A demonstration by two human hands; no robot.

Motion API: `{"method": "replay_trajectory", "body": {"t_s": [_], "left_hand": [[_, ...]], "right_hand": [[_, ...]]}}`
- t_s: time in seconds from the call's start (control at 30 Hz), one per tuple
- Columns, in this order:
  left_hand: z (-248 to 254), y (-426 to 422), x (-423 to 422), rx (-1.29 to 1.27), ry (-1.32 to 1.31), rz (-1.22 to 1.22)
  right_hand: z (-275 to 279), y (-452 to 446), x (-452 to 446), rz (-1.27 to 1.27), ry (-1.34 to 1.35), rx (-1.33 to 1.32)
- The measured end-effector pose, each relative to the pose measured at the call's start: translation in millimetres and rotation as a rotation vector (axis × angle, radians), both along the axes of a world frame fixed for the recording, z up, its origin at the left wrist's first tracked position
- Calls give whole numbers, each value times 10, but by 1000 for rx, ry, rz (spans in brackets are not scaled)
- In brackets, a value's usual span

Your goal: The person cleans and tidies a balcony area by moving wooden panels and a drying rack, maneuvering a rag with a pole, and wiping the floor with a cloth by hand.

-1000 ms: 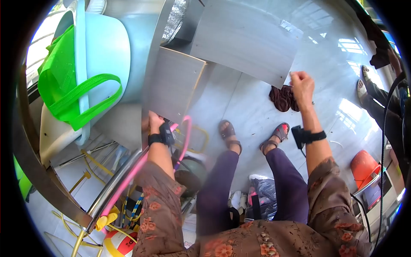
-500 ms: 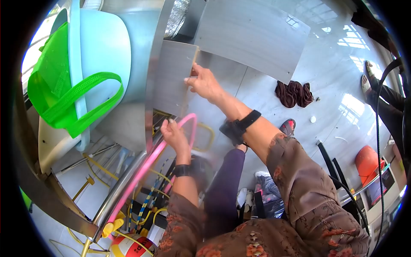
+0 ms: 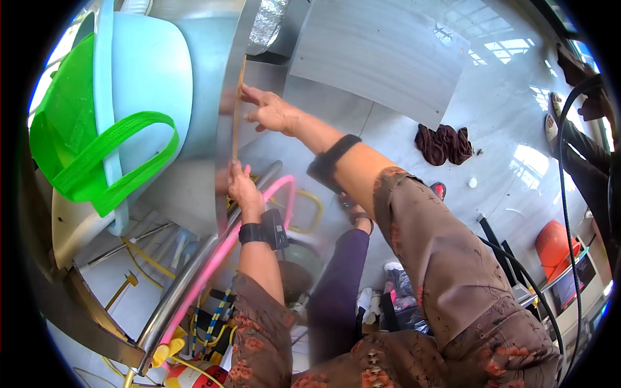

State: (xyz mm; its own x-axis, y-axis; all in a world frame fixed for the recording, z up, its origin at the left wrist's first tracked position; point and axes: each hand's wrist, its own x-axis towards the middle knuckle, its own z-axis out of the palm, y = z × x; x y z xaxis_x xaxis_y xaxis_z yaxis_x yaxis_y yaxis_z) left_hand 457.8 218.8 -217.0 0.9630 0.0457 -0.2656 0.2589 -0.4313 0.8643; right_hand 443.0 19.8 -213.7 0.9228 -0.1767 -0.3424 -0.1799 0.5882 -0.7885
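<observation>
A thin grey panel [image 3: 237, 123] stands nearly edge-on beside the steel cabinet side, its narrow tan edge facing me. Along the upper part of that edge, my right hand [image 3: 275, 114] is open, its fingers spread and fingertips against the panel. My left hand [image 3: 244, 193] is at the panel's lower end, fingers and thumb closed about its corner. Blurred shapes of the hands show on the shiny steel surface [image 3: 226, 139] to the left. Just below my left hand runs a pink hoop [image 3: 229, 242] beside a metal rail [image 3: 184, 284].
A light-blue basin [image 3: 152, 77] and green bag [image 3: 77, 136] stand at left. A grey board [image 3: 381, 58] and dark cloth [image 3: 443, 144] lie on the floor. Foil [image 3: 266, 26] shows at top. Another person's legs [image 3: 579, 155] are at right, near an orange container [image 3: 553, 246].
The grey panel has moved left, turning from broad face to nearly edge-on. My right hand has gone left with it, and my left hand has risen to its lower end.
</observation>
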Motion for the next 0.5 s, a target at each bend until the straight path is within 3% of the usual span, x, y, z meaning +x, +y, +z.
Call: {"method": "replay_trajectory", "body": {"t_s": [0.07, 0.17, 0.2, 0.27, 0.33, 0.37, 0.4, 0.47, 0.5], "left_hand": [[16, -53, 6, 49, 19, -47], [83, -187, -122, 131, 69, -45], [115, -290, -222, 169, 106, -13], [215, -709, -502, -17, 78, 40], [-33, -869, -502, -104, 155, -160], [-17, -1090, -473, -168, 252, -191], [-93, -1260, -386, -161, 165, -281], [-255, -1573, -162, -107, 31, -445], [-343, -1722, -14, -67, -19, -521]], "right_hand": [[-218, -124, -190, -82, -85, -466], [-94, -764, -1000, -595, 21, -873], [-140, -1068, -1336, -683, 191, -1003], [-178, -1584, -1987, -820, 588, -1131], [-533, -1858, -2481, -666, 938, -1324], [-758, -1934, -2633, -545, 1058, -1227], [-740, -1914, -2626, -543, 1053, -1231], [-660, -1772, -2631, -526, 826, -488], [-843, -1795, -2683, -558, 825, -577]]}}
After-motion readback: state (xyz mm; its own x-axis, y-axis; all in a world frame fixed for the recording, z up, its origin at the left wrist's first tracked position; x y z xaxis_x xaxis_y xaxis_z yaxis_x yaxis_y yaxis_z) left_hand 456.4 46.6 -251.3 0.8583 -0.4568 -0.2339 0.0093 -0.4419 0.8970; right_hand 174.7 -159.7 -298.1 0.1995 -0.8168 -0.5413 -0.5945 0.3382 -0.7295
